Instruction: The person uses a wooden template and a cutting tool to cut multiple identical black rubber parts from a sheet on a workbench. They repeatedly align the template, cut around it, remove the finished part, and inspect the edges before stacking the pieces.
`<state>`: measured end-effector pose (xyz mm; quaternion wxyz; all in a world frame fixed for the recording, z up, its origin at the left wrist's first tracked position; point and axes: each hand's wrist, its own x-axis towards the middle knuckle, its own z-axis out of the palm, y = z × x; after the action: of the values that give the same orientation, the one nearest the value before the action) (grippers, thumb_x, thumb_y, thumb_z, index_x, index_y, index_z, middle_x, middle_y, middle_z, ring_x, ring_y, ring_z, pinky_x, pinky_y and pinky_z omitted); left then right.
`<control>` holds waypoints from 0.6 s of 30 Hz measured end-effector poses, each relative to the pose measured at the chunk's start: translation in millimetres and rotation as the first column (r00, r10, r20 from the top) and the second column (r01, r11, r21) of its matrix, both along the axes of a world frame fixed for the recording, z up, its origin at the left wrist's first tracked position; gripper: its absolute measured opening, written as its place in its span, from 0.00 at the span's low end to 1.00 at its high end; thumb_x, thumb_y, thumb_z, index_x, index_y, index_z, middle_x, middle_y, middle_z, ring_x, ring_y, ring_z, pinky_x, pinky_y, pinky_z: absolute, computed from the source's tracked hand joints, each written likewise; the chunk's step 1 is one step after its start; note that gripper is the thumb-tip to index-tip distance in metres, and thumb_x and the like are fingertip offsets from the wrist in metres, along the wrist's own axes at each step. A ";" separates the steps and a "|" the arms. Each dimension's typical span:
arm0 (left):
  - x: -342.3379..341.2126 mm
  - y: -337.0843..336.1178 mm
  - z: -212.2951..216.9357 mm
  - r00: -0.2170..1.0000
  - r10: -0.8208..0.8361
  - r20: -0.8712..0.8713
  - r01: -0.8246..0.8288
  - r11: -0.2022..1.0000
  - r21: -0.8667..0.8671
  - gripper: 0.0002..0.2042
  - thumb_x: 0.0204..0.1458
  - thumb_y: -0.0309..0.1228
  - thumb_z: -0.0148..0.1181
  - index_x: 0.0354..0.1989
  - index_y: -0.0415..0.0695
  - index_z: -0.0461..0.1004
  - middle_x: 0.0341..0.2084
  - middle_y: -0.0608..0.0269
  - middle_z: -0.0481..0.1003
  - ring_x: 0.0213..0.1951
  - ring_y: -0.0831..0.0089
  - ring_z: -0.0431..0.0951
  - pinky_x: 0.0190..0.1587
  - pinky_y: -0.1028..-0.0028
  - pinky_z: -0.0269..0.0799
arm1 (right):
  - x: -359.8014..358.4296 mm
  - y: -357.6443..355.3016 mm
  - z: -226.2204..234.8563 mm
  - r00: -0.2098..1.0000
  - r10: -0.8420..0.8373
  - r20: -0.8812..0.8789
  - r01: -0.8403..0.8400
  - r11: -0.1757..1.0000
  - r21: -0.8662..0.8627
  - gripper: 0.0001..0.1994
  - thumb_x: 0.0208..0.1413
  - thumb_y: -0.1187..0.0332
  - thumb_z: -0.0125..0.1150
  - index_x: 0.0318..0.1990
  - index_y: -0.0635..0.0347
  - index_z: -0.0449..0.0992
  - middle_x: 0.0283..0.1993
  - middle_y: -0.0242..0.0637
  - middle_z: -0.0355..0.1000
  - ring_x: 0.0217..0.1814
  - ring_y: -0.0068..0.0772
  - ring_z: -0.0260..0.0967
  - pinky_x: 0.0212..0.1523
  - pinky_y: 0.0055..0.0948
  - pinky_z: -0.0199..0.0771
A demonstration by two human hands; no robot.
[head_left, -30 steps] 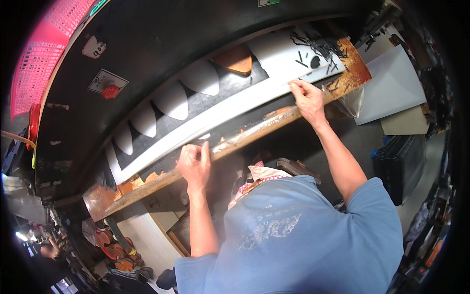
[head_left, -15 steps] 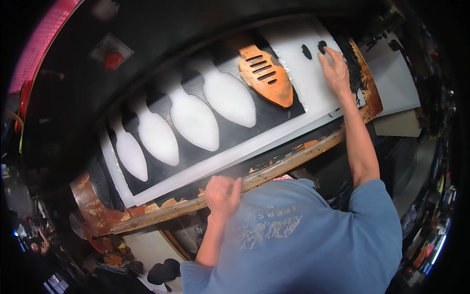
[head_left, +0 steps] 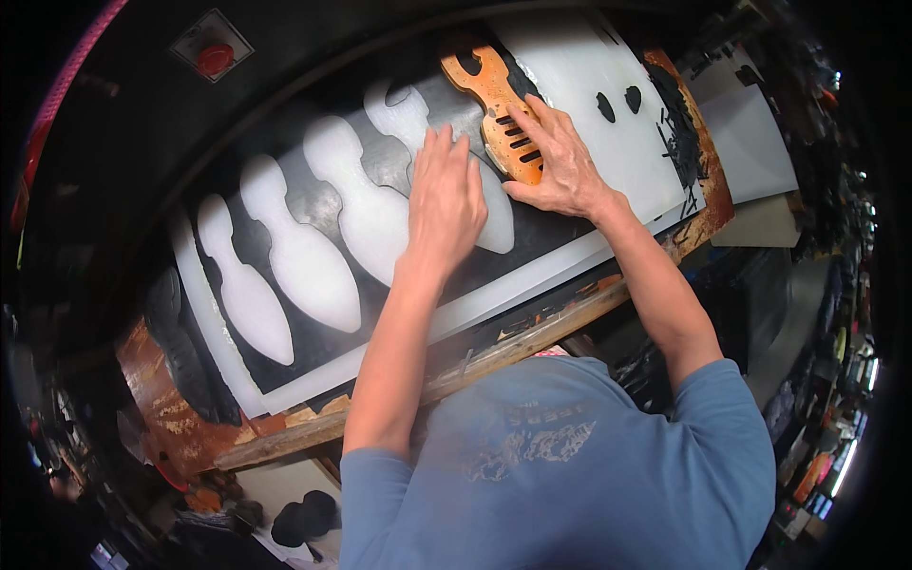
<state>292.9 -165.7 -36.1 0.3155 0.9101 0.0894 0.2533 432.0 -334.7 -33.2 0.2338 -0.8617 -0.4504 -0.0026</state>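
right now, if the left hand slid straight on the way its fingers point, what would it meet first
Likely the handle end of the orange slotted cutting die, just beyond the left hand, which lies flat on the black sheet; depth is unclear.

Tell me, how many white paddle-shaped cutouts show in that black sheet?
4 clearly: the far left cutout, the second cutout, the third cutout, and a fourth cutout partly under the left hand. Another may be hidden beneath the hands.

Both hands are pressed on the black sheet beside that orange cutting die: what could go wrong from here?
The left hand lies flat on the black sheet, so the sheet may drag over the white cutting board. The right hand grips the orange cutting die, which could slide off line. Loose black scraps might slip under it.
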 end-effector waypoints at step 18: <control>21.3 4.5 -26.4 0.986 0.073 -0.151 -0.034 0.969 0.245 0.22 0.65 0.32 0.59 0.61 0.28 0.75 0.68 0.38 0.69 0.73 0.41 0.64 0.76 0.49 0.56 | 91.4 -62.6 43.2 0.221 0.487 -0.845 0.175 0.833 0.525 0.43 0.48 0.61 0.67 0.73 0.72 0.65 0.54 0.46 0.78 0.53 0.30 0.78 0.53 0.26 0.81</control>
<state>314.2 -161.2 -62.6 0.1873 0.9562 0.1074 0.1975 523.4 -397.3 10.0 0.6805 -0.5230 -0.2773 0.4318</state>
